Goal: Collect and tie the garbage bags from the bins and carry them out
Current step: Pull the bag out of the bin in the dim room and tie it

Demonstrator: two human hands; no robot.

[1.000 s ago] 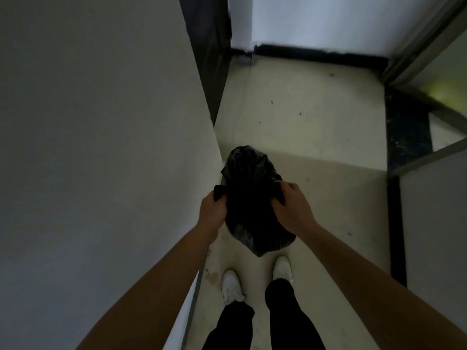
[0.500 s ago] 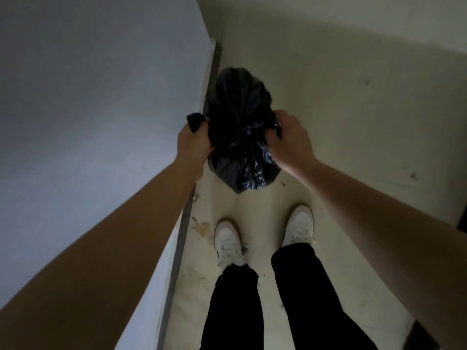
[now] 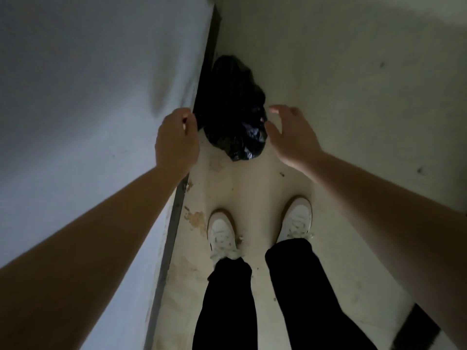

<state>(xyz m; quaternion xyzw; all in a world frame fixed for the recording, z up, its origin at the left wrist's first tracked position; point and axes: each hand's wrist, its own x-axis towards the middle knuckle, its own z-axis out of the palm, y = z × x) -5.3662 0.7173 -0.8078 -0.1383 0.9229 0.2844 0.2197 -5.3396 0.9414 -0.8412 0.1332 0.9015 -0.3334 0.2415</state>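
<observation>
The crumpled black plastic garbage bag (image 3: 235,109) sits between the hands. Spread right hand (image 3: 290,133) beside it; curled left hand (image 3: 177,140) nearer, grip unclear.

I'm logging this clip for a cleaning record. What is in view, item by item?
garbage bag: one, black, low by the foot of the wall, ahead of the shoes
wall: one, pale grey, left side
skirting strip: one, dark, along the wall's foot
floor: one, cream, centre and right
stain: one patch, brownish, on the floor beside the left shoe
shoes: two, white, bottom centre
trousers: one pair, black, above the shoes
left hand: one, fingers curled, at the bag's left edge; grip unclear
right hand: one, fingers spread, right of the bag
</observation>
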